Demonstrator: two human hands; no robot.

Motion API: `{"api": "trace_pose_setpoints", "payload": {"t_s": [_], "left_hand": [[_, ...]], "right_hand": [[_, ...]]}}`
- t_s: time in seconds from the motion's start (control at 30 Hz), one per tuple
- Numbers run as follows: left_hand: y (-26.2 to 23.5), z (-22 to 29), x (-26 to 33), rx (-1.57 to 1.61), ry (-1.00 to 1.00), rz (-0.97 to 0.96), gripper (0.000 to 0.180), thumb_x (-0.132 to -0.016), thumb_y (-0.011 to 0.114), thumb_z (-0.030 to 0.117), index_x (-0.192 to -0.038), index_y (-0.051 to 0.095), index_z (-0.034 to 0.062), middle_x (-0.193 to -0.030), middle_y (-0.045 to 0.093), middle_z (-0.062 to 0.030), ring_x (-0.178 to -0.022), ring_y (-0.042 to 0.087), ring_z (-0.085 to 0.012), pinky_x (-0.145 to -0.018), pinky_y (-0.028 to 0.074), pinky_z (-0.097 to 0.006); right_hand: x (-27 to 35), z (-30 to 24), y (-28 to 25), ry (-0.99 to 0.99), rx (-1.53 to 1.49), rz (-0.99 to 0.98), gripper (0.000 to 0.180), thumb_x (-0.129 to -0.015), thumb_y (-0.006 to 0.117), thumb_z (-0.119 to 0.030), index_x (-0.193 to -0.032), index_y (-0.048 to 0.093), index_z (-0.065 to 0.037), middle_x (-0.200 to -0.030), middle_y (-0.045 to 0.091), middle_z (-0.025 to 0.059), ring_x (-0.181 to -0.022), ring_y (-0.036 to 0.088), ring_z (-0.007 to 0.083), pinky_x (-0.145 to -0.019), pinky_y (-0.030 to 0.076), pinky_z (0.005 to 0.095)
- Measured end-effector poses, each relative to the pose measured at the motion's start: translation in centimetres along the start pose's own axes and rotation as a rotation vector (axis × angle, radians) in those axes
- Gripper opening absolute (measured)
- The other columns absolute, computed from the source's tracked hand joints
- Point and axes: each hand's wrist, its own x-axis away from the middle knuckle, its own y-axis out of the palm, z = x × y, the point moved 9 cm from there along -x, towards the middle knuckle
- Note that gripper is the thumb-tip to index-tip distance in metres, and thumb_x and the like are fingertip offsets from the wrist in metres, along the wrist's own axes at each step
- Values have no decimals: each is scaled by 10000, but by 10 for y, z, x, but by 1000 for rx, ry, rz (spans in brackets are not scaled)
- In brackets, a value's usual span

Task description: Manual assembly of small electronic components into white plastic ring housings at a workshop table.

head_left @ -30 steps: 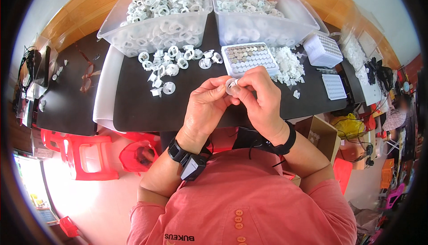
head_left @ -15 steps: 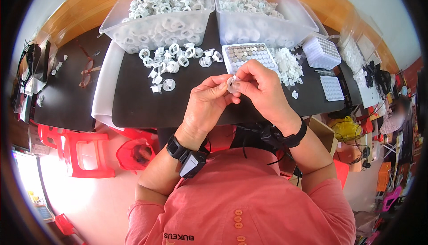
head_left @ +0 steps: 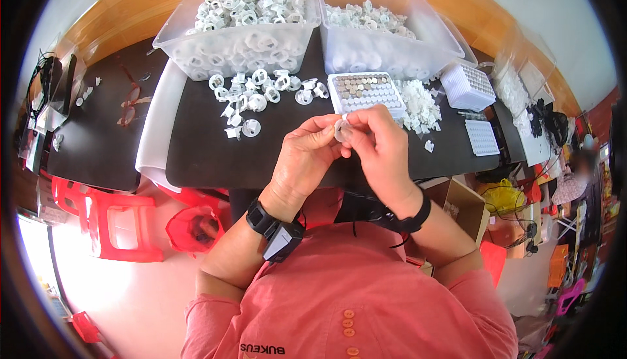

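Above the table's front edge, my left hand [head_left: 307, 146] pinches a small round white plastic part [head_left: 339, 131] between thumb and fingers. My right hand [head_left: 379, 140] closes on the same part from the other side, and its fingertips cover much of it. Just beyond my right hand lies a white tray [head_left: 336, 101] with rows of small round metal discs [head_left: 359, 86] in its far part. Right of that tray is a heap of small white plastic pieces [head_left: 418, 105]. To the left, a loose pile of white round plastic parts [head_left: 251, 94] lies on the dark table [head_left: 215, 156].
Two clear plastic bins [head_left: 241, 48] [head_left: 379, 52] full of white parts stand at the back. A stack of white trays [head_left: 467, 88] and a single tray [head_left: 482, 138] are at right. A rolled white sheet [head_left: 157, 120] lies left; red stools [head_left: 121, 222] stand below.
My right hand has dropped slightly toward me and its fingers have shifted on the white part. My left hand stays nearly in place. The view has shifted a little.
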Motion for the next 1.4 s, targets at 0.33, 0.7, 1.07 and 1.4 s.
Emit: {"api": "trace_pose_setpoints", "payload": {"t_s": [0.33,0.7,1.07,1.4], "left_hand": [[2,2,3,-82,-4,33,270,-1002,608,146,-1214,645,-17,-1102,673,-98,-987,619,-207,-839,492,-357],[11,1,1,-8,-56,-47,324,-965,626,144,-1228,649,-43,-1011,685,-85,-899,638,-196,-745,479,-332],[7,-2,1,3,-63,-41,342,-997,603,168,-1262,604,-48,-1079,668,-119,-937,637,-243,-782,495,-346],[8,-3,0,11,-62,-85,333,-1006,595,178,-1247,613,-52,-1088,665,-121,-957,624,-240,-805,493,-354]], "right_hand": [[-1,-19,-4,-231,130,15,157,-868,626,94,-956,627,-36,-867,620,95,-662,678,205,-592,529,309],[-17,8,2,203,-298,-276,55,-903,653,35,-935,610,27,-846,676,81,-695,686,158,-647,541,290],[-23,17,1,340,-343,-321,56,-904,651,26,-954,629,37,-886,663,75,-748,623,123,-678,518,278],[-24,1,4,70,-100,-340,77,-892,632,38,-963,627,9,-869,607,78,-695,664,165,-636,509,296]]}}
